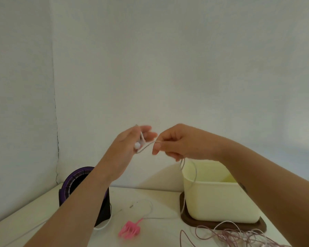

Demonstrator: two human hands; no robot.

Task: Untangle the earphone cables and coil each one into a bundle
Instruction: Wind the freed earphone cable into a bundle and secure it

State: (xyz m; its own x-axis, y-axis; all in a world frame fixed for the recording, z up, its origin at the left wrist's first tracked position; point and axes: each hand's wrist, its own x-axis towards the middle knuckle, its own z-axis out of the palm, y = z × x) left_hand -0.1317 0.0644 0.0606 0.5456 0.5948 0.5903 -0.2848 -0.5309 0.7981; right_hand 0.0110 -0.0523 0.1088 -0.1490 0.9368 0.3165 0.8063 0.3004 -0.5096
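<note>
White cable stretched between both hands — left hand, right hand.

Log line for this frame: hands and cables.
left hand: grips white cable at earbud | right hand: pinches same cable, slack hangs past cream tub | pink cable tangle: on table, untouched

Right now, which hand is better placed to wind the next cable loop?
Probably the right hand: it pinches the white cable beside its hanging slack, while the left hand holds the earbud end.
</note>
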